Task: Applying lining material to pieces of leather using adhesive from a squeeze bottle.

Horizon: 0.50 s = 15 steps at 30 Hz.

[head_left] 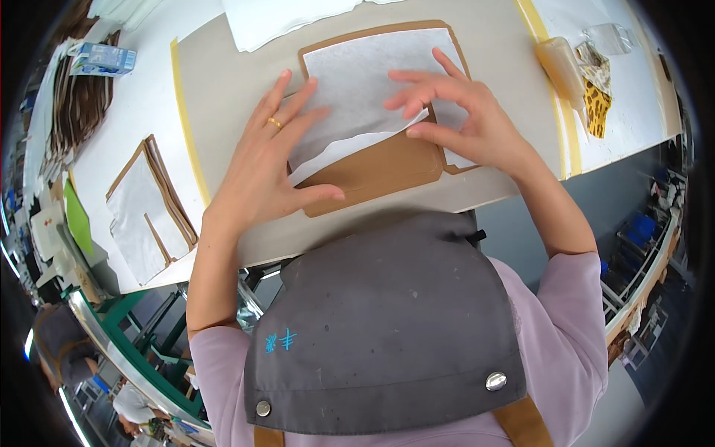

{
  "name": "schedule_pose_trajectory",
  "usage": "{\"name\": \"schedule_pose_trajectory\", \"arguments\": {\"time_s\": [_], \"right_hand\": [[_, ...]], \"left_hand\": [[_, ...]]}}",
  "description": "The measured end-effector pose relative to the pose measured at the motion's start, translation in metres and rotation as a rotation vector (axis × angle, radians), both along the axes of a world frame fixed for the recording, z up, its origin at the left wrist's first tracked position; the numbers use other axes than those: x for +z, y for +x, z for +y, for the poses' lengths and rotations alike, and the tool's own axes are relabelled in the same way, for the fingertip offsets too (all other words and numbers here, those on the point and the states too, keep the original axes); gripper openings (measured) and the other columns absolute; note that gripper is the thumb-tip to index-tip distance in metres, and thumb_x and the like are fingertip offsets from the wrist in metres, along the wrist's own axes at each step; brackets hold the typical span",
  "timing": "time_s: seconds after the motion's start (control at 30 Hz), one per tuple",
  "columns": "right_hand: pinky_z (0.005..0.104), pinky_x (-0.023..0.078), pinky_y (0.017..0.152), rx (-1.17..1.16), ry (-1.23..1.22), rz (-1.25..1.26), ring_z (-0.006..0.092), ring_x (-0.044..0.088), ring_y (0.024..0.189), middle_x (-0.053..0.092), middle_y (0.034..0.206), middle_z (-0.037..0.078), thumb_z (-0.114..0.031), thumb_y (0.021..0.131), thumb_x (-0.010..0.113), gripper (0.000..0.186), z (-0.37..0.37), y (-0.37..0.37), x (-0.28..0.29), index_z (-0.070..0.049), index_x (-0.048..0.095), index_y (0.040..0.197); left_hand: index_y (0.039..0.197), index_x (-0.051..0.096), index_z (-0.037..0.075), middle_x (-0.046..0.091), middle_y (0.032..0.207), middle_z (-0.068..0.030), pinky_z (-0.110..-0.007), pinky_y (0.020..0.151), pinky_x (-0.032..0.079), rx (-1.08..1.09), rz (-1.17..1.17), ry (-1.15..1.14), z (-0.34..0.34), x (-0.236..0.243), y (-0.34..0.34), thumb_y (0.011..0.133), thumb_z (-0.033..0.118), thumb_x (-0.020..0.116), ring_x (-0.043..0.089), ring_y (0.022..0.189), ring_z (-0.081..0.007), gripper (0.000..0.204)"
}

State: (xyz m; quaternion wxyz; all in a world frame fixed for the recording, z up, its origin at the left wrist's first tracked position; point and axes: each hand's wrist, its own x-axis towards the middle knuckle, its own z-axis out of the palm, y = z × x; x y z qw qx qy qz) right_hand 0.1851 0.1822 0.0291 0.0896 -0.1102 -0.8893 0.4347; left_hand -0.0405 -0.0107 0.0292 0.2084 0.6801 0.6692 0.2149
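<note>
On the table in front of me lies a flat brown panel [387, 176] that looks like leather or board. A white sheet [365, 67] covers most of it, and the sheet's near edge curls up, baring the brown strip closest to me. My left hand [272, 149], with a ring on one finger, is spread over the panel's left side. Above the sheet's right end is my right hand [469, 115], fingers apart, thumb near the lifted edge. Neither hand visibly grips the sheet; whether the right thumb touches it I cannot tell.
Stacked white-faced brown panels [153, 212] lie at the left, with a pile of brown pieces [82, 112] and a blue-white carton [103, 59] beyond. An amber bottle [560, 67] and a leopard-print cloth [596, 108] are at the right. White sheets [290, 18] lie at the back.
</note>
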Motion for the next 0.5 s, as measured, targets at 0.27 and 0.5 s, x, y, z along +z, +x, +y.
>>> {"name": "schedule_pose_trajectory", "arguments": {"time_s": [0.27, 0.5], "right_hand": [[0.0480, 0.036, 0.112, -0.074, 0.457, 0.181, 0.0205, 0.066, 0.112, 0.072, 0.111, 0.003, -0.005, 0.081, 0.069, 0.022, -0.050, 0.044, -0.015, -0.012, 0.072, 0.102], [0.0465, 0.037, 0.112, -0.095, 0.481, 0.169, 0.0198, 0.065, 0.114, 0.071, 0.113, 0.003, -0.007, 0.082, 0.069, 0.023, -0.057, 0.049, -0.017, -0.012, 0.073, 0.104]], "left_hand": [[0.121, 0.067, 0.013, 0.062, 0.133, -0.0038, -0.049, 0.113, 0.034, -0.192, 0.092, 0.142, -0.021, -0.004, 0.022, 0.083, 0.001, 0.061, 0.049, 0.133, -0.0292, 0.040], [0.121, 0.067, 0.012, 0.063, 0.131, -0.0028, -0.046, 0.111, 0.039, -0.229, 0.099, 0.109, -0.022, 0.000, 0.030, 0.083, 0.000, 0.059, 0.053, 0.129, -0.0259, 0.041]]}}
